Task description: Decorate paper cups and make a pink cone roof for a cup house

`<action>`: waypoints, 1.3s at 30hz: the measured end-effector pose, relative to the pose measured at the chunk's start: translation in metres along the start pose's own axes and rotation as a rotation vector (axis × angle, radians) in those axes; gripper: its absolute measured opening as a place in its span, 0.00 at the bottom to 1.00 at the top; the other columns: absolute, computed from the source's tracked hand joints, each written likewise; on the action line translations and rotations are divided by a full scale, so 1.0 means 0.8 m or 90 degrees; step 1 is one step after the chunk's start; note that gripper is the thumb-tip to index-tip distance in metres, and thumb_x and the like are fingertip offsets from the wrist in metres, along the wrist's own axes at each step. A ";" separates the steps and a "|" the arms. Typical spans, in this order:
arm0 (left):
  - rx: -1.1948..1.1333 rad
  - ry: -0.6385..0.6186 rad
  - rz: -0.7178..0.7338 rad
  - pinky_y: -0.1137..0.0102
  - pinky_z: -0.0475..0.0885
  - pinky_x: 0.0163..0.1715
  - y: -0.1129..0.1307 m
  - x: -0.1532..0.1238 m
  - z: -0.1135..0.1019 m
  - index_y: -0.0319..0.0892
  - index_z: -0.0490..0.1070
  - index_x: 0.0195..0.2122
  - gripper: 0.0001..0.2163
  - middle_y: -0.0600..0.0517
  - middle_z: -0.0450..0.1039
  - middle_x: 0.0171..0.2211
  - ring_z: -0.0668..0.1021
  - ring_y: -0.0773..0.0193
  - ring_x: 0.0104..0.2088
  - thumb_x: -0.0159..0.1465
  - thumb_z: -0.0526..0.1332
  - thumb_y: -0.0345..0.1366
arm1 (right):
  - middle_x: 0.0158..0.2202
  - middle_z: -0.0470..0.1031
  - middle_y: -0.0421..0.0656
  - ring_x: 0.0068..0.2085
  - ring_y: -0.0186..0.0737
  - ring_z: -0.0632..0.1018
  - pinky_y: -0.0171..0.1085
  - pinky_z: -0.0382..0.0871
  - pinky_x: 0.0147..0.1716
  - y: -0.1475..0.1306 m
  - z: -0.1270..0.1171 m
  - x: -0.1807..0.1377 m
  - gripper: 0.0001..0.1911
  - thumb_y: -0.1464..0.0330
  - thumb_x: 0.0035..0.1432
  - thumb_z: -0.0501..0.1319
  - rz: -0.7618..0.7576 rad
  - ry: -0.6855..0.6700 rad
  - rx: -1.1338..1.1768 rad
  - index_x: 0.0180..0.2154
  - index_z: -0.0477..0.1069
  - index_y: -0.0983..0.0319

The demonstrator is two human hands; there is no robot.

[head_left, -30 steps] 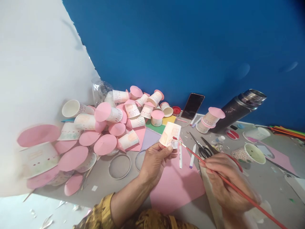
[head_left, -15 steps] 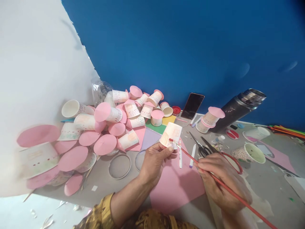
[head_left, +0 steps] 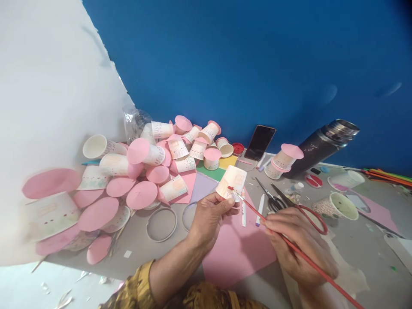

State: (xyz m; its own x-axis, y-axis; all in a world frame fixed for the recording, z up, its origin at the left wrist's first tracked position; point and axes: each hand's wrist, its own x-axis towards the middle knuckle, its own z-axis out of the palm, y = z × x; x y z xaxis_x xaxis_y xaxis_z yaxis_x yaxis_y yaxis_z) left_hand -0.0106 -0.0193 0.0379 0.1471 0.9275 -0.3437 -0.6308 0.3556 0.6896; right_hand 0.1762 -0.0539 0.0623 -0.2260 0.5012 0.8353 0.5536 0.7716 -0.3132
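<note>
A white paper cup [head_left: 233,177] with pale orange drawing on its side is tilted in my left hand [head_left: 212,213], thumb against its lower edge. My right hand [head_left: 301,244] grips a long red paintbrush [head_left: 310,257] by the handle. The brush's red-loaded tip meets the cup's side near the rim, close to my left thumb. Below both hands lies a pink paper sheet [head_left: 236,255]. Two white markers, one of them a purple-ended marker [head_left: 260,210], rest just beyond the cup.
Many decorated cups with pink paper discs [head_left: 141,195] crowd the left side. Black scissors [head_left: 273,199], red-handled scissors [head_left: 309,210], a phone [head_left: 260,141] and a dark flask [head_left: 322,146] are at the right. A red paint pot [head_left: 238,149] stands behind. Grey rings [head_left: 162,224] lie near my left wrist.
My right hand has shifted slightly to the left with the paintbrush. The cup in my left hand has turned and risen a touch; the red mark by the brush tip looks a little larger.
</note>
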 end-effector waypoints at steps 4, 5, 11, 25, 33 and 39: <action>-0.001 0.000 -0.002 0.67 0.74 0.39 0.001 0.000 0.001 0.37 0.78 0.26 0.16 0.46 0.82 0.30 0.81 0.62 0.33 0.46 0.81 0.40 | 0.32 0.82 0.44 0.32 0.44 0.82 0.44 0.78 0.32 0.001 -0.001 -0.002 0.10 0.79 0.59 0.65 0.004 -0.010 -0.001 0.42 0.78 0.61; -0.005 0.000 -0.003 0.67 0.75 0.40 0.001 -0.001 0.001 0.37 0.78 0.26 0.16 0.46 0.82 0.31 0.81 0.62 0.33 0.46 0.81 0.40 | 0.31 0.82 0.44 0.31 0.43 0.82 0.43 0.77 0.31 0.000 -0.002 -0.002 0.10 0.79 0.59 0.65 0.012 0.003 0.007 0.41 0.78 0.61; -0.050 0.001 -0.021 0.65 0.76 0.42 0.000 -0.001 -0.001 0.38 0.75 0.25 0.17 0.46 0.82 0.32 0.82 0.61 0.34 0.45 0.82 0.39 | 0.31 0.83 0.42 0.30 0.44 0.82 0.46 0.78 0.33 0.002 -0.007 -0.011 0.09 0.77 0.57 0.66 0.061 0.104 0.004 0.39 0.79 0.59; -0.192 0.000 -0.086 0.75 0.78 0.35 0.004 0.002 0.001 0.36 0.80 0.32 0.10 0.49 0.81 0.32 0.80 0.68 0.31 0.51 0.78 0.29 | 0.31 0.83 0.42 0.30 0.44 0.82 0.48 0.79 0.35 0.015 -0.005 -0.022 0.03 0.73 0.63 0.66 0.069 0.149 -0.009 0.37 0.78 0.59; -0.205 -0.004 -0.096 0.75 0.78 0.36 0.001 0.004 -0.003 0.37 0.80 0.35 0.12 0.49 0.82 0.34 0.81 0.68 0.34 0.52 0.79 0.29 | 0.32 0.83 0.43 0.32 0.46 0.82 0.48 0.77 0.35 0.013 -0.005 -0.017 0.10 0.79 0.59 0.65 0.085 0.150 0.018 0.40 0.79 0.61; -0.168 -0.007 -0.073 0.74 0.78 0.38 -0.001 0.003 -0.004 0.36 0.80 0.34 0.16 0.49 0.82 0.34 0.81 0.68 0.34 0.47 0.82 0.33 | 0.33 0.82 0.45 0.34 0.44 0.82 0.46 0.76 0.34 0.007 -0.003 -0.009 0.13 0.83 0.57 0.65 0.046 0.080 0.029 0.42 0.78 0.64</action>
State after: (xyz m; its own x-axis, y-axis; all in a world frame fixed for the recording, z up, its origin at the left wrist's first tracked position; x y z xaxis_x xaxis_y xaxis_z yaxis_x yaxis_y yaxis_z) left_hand -0.0125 -0.0179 0.0344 0.2362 0.8843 -0.4027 -0.7858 0.4177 0.4562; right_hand 0.1827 -0.0539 0.0556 -0.0835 0.5051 0.8590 0.5267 0.7542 -0.3923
